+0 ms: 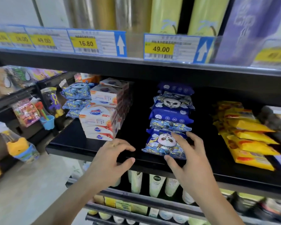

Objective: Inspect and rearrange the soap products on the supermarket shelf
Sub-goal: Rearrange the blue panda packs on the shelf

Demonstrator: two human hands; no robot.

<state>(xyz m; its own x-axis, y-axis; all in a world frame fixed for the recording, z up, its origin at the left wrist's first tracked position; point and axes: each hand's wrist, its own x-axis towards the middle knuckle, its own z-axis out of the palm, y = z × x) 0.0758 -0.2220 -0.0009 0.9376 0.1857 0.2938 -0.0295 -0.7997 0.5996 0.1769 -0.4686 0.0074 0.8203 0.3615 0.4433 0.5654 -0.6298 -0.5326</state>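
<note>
Supermarket aisle, black shelf [88, 146] at chest height, price tags [86, 43] clipped along the board above it. At 12 o'clock on the shelf: a row of blue panda-print soap packs [170, 117], one behind another, running back into the dark. The front pack [164, 146] sits at the shelf's front edge. At 10 o'clock: a stack of white-and-orange soap boxes [98, 121], with more blue packs [76, 98] just behind and left of it. At 3 o'clock: yellow packets [248, 138] overlapping in a slanted pile, well apart from the blue row.

Right hand [188, 159]: fingers spread, thumb at the front pack's lower edge, fingertips at its right side and top; whether it truly grips or only touches, cannot tell. Left hand [111, 157]: wide, fingers loosely curved, holding nothing, poised over the shelf's front edge just left of the front pack, not touching it.

Below, at 6 o'clock: pale tubes [156, 184] hang under the shelf.
</note>
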